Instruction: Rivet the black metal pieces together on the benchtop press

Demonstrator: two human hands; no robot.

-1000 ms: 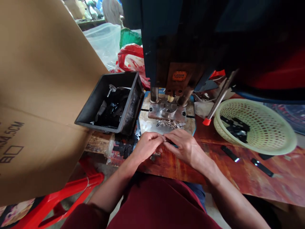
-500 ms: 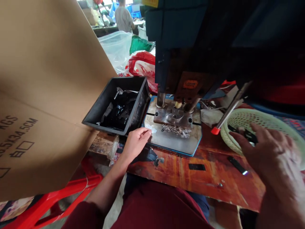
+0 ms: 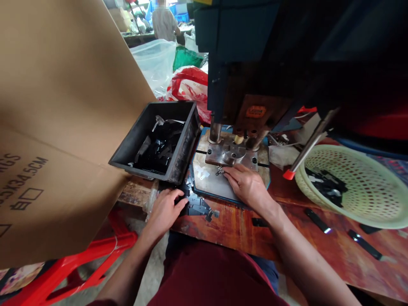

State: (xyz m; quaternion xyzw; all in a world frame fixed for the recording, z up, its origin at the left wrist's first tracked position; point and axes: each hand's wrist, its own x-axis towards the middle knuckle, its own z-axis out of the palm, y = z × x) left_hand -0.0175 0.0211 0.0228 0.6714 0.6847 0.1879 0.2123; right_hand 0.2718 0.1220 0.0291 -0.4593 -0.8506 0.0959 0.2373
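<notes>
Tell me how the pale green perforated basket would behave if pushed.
The basket looks like thin plastic, so probably light and easy to slide. Its wide, low bowl shape suggests it wouldn't tip. The few black pieces inside add little weight.

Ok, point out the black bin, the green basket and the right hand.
black bin [image 3: 184,146]: head view, on its right side wall.
green basket [image 3: 366,187]: head view, on its perforated inner wall.
right hand [image 3: 247,185]: head view, on the back of the hand.
</notes>
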